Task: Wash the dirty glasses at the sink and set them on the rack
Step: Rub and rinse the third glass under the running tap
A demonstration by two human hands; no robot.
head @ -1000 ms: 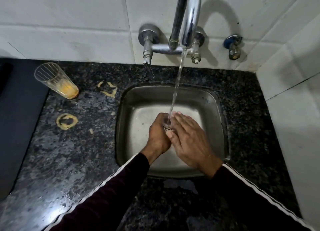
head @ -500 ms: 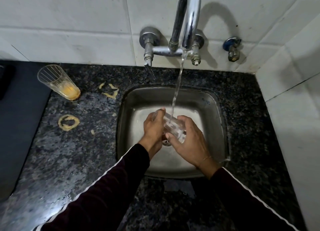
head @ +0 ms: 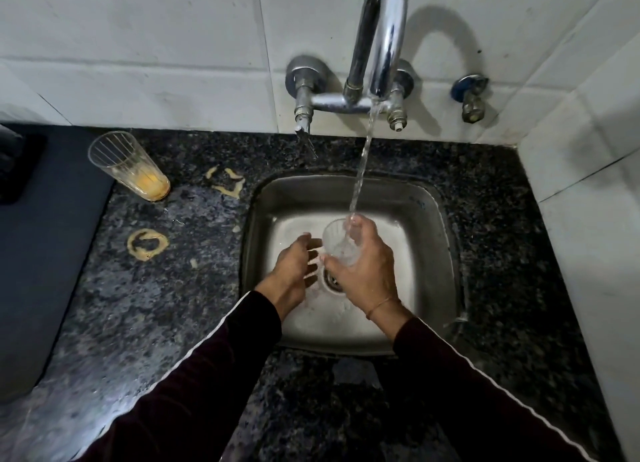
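A dirty glass (head: 130, 165) waits on the counter (head: 166, 305) beside juice rings (head: 148, 244). Over the sink (head: 433, 226), the left hand (head: 294, 271) hovers with loose, empty fingers while the right hand (head: 367, 267) grips a glass (head: 337, 241) mouth-up under the tap (head: 381, 46) to rinse.

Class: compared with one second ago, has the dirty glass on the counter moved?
No. The dirty glass stands at the same spot beside the yellow ring stain, left of the sink.
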